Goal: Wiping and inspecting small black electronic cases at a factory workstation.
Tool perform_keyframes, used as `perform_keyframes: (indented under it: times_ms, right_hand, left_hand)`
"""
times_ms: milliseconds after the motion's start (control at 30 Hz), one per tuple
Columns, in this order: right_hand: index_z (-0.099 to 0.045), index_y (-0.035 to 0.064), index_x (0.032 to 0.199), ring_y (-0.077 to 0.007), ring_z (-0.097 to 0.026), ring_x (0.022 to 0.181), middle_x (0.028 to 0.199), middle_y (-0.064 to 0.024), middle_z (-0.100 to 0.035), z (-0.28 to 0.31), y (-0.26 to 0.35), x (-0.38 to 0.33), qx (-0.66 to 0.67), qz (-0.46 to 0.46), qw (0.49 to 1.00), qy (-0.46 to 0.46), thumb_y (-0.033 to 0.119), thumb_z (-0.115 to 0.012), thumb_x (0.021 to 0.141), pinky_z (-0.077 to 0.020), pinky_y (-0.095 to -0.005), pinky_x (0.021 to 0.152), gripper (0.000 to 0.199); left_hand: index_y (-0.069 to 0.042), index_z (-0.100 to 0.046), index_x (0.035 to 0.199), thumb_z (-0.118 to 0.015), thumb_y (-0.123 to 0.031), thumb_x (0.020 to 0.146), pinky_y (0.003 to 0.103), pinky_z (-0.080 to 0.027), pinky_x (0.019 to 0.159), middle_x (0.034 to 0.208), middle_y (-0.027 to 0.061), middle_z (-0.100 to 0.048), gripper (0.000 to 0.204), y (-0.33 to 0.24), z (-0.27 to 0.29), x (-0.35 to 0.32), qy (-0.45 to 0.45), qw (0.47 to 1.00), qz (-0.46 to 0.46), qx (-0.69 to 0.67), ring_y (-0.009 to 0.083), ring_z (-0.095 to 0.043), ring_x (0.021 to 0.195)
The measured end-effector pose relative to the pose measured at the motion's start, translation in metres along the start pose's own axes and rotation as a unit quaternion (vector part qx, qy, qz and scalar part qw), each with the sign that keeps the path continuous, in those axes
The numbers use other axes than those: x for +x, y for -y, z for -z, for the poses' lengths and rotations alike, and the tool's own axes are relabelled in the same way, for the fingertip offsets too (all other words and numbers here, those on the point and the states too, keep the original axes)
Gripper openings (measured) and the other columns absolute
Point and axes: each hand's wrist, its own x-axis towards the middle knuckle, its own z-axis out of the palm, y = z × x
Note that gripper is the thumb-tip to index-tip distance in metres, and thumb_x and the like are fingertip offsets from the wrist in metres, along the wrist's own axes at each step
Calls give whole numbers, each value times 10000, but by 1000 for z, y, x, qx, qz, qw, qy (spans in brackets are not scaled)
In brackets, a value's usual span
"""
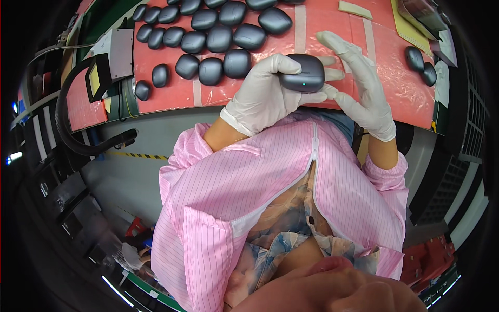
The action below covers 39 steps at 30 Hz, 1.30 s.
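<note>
Dark grey case [302,80], a small green light [304,84] lit on its near side, sits in the gloved left hand [260,96], whose grip is closed around it, thumb along the upper left. Just beside it, the right hand [370,99] is spread wide, its grip holding nothing; whether it touches the case, I cannot tell. Beyond them, similar cases [210,71] stand in loose rows on the red-covered bench [410,104], mostly leftward. Two more [414,59] lie at right, near a yellow sheet [408,28]. Far left, a black hose [62,117] curves downward.
</note>
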Motion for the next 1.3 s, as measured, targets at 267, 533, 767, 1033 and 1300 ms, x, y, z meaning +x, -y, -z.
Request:
perform_keyframes:
  times_ms: [267, 533, 767, 1033, 1300]
  right_hand:
    - [-537, 26, 1304, -168, -553, 851, 899, -64, -619, -12, 9, 4, -5, -66, 997, 40, 168, -700, 665, -372, -299, 852, 675]
    - [-507, 16, 1323, -62, -579, 825, 837, -20, -662, -18, 13, 1, 148, -168, 974, 35, 57, -686, 725, -391, -233, 862, 625]
    - [-609, -13, 1145, -249, -588, 982, 1191, -134, -599, -4, -22, -18, -137, -117, 976, -121, 7, -595, 806, -454, -378, 877, 340]
    - [-703, 61, 940, -234, -571, 800, 834, -62, -574, -24, 28, -8, -136, -9, 988, -78, -76, -612, 733, -454, -334, 730, 265]
    - [-689, 46, 1004, -247, -555, 803, 834, -77, -569, -29, 0, -10, -139, -73, 979, -131, -69, -620, 720, -447, -329, 723, 315]
  left_hand:
    - [95, -446, 1280, -424, -234, 881, 440, -446, 996, 1246, 287, -550, 518, 8, -1, -3, -22, 999, -16, 28, 401, -587, 1103]
    - [86, -472, 1261, -418, -244, 892, 473, -479, 953, 1212, 265, -581, 497, 8, 6, 1, -23, 998, -21, 47, 380, -603, 1091]
    - [11, -443, 1317, -549, -161, 877, 406, -462, 975, 1310, 168, -513, 484, 8, 11, 4, -53, 928, -168, 329, 310, -549, 1182]
    - [-38, -166, 1494, -655, 54, 757, 332, -383, 1036, 1360, 180, -465, 889, 24, 10, 7, -73, 707, -333, 619, 253, -458, 1278]
    - [-61, 40, 1512, -618, 111, 732, 343, -347, 1067, 1446, 197, -367, 1035, 21, 19, 10, 11, 716, -345, 606, 274, -418, 1316]
